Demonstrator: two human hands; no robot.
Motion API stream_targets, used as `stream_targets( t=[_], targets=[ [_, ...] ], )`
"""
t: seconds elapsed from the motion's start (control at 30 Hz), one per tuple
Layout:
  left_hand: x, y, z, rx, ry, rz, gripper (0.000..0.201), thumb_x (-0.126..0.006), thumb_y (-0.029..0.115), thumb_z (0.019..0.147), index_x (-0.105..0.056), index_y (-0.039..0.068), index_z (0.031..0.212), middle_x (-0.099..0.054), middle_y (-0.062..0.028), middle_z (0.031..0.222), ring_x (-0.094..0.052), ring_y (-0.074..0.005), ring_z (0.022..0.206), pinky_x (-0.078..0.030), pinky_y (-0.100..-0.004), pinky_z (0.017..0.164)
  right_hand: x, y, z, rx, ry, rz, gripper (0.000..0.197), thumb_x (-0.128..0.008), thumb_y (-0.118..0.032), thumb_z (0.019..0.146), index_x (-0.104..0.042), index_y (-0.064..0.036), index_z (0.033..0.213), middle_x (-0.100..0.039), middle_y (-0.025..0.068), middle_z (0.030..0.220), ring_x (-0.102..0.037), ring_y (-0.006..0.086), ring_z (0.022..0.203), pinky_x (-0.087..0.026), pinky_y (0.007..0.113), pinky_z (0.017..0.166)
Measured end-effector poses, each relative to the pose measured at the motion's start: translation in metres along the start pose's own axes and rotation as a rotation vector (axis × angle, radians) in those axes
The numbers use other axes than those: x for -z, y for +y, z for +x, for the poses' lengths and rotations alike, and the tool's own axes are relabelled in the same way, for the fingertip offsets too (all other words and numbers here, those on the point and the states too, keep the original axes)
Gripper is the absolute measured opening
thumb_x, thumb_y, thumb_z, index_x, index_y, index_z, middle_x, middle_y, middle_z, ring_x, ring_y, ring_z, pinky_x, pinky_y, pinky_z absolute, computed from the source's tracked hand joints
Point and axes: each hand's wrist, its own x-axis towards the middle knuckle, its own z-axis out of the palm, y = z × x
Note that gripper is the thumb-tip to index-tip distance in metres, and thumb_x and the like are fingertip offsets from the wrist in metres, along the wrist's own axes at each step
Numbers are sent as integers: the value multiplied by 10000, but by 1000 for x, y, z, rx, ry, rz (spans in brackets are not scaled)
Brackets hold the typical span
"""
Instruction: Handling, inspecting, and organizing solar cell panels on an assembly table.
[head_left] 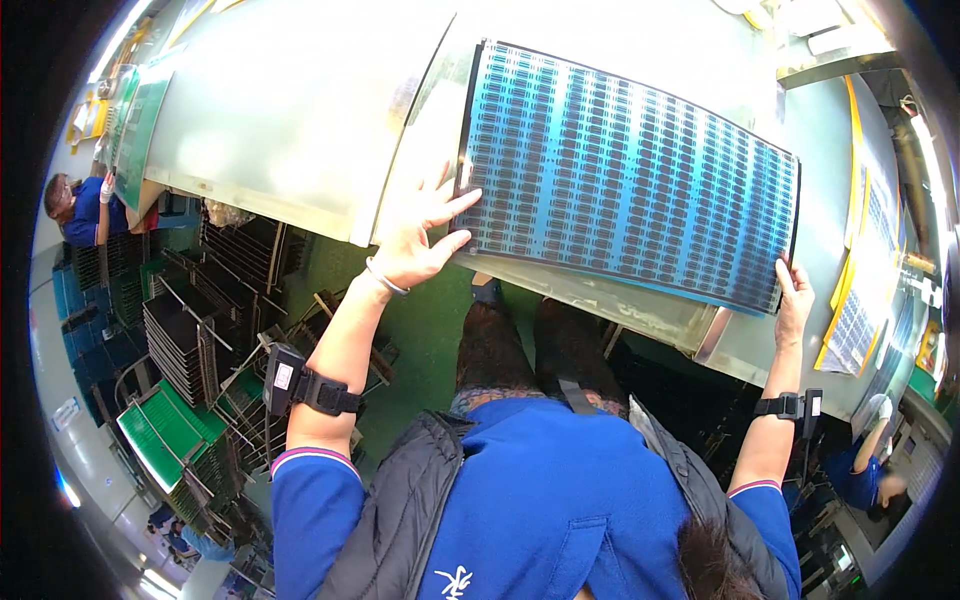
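A large rectangular panel [630,180], blue with rows of small dark repeated patterns and a black border, lies tilted on the pale worktable [280,130] in front of me. My left hand [415,240] is at its left edge, fingers spread, with thumb and forefinger resting on the border. At the near right corner my right hand [793,300] grips the panel's edge between thumb and fingers. Part of those fingers is hidden. The panel's near edge lies close to the table's front edge.
Racks [190,340] of upright boards stand on the floor at left, with a green board [165,435] on one. Patterned sheets with yellow edging [855,275] lie at right. One co-worker [85,212] is at far left, another [865,470] at right.
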Motion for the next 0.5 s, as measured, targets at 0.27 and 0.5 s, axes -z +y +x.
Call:
stream_targets(
  t=[0.27,0.5],
  targets=[
    [2,4,0,4,-4,17,586,-722,118,702,-559,140,1264,-357,-115,1445,-194,-284,1399,-109,-432,1132,-1,2,-1,19,-8,19,235,-646,-90,854,-632,-34,1082,-626,22,1041,-555,98,978,-399,245,912],
    [-1,4,2,-14,8,46,635,-775,185,666,-560,137,1262,-356,-113,1445,-207,-287,1394,-143,-422,1126,-3,-1,-4,33,-1,1,236,-640,-74,855,-627,-23,1084,-618,29,1052,-553,104,976,-405,251,911]
  ],
)
